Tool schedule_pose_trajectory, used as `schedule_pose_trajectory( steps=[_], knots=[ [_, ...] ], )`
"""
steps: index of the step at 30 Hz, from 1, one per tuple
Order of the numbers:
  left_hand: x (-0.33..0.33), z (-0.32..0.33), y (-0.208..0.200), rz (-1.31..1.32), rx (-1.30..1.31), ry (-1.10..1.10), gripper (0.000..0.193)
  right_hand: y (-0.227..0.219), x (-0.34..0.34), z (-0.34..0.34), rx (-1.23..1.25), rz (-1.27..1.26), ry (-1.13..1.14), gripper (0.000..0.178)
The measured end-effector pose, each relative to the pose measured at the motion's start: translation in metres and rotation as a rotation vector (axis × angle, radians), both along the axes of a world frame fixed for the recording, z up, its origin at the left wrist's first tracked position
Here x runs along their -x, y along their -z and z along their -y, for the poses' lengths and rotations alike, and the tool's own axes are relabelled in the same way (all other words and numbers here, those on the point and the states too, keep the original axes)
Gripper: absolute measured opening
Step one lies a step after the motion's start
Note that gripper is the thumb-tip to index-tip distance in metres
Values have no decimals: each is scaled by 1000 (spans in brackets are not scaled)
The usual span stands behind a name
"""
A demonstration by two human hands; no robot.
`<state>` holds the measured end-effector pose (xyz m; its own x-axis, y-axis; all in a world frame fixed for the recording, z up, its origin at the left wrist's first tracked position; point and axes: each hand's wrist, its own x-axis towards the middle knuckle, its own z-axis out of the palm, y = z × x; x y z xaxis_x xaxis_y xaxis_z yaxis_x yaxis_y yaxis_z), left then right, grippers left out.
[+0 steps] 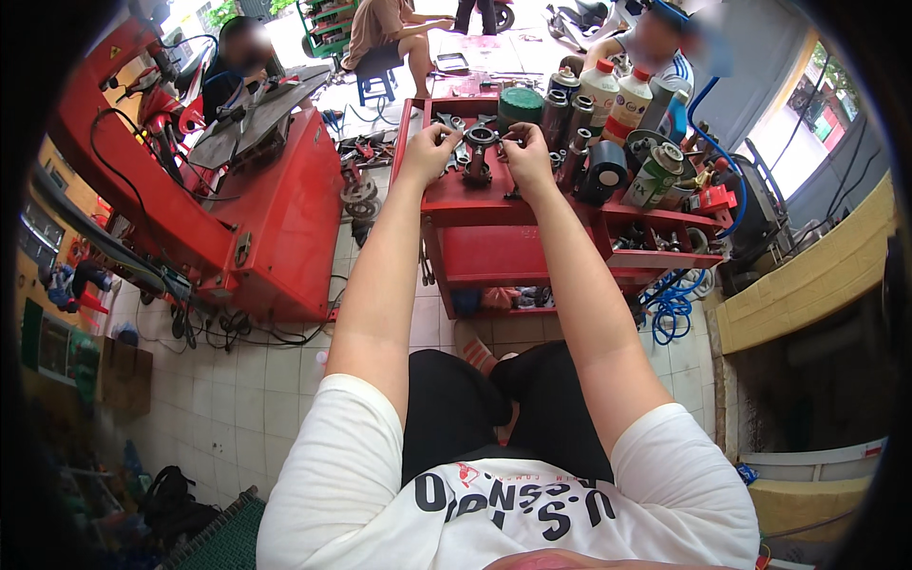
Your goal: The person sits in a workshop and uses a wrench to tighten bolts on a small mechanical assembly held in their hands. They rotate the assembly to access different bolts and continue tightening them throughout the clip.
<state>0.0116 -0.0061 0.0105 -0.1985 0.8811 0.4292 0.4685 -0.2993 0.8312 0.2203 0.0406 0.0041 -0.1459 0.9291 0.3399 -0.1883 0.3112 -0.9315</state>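
The person wears a white T-shirt (494,494) with short sleeves that end above the elbows, so both forearms are bare, and dark block letters with a small red mark run across the chest at 6 o'clock of the picture. Below the shirt, toward the centre, there are black trousers or shorts (513,399), and one foot in a sandal with red and pale stripes (472,347) shows on the tiled floor just beyond them. The left hand (429,152) and the right hand (528,157), both toward 12 o'clock, wear no gloves, and no watch or ring can be seen on them.
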Motion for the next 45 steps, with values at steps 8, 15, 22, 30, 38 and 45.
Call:
schedule_pose_trajectory(
  steps=[8,15,22,30,38,45],
  knots=[
    [2,5,-5,-78,-56,-34,48,2,3,-5,169,-43,-7,28],
    [1,10,-11,-19,64,-54,59,-3,2,2,131,30,4,23],
    [-2,9,-11,0,107,-71,57,-5,-1,3,120,-37,-32,26],
    [-1,6,-5,-10,-18,14,35,-5,-1,2,121,-29,-21,25],
    [0,8,-11,-55,141,-24,48,-5,-4,3,105,-43,-24,25],
    [4,-1,0,-2,14,-13,37,-6,-1,4,131,-42,-32,26]
  ],
)
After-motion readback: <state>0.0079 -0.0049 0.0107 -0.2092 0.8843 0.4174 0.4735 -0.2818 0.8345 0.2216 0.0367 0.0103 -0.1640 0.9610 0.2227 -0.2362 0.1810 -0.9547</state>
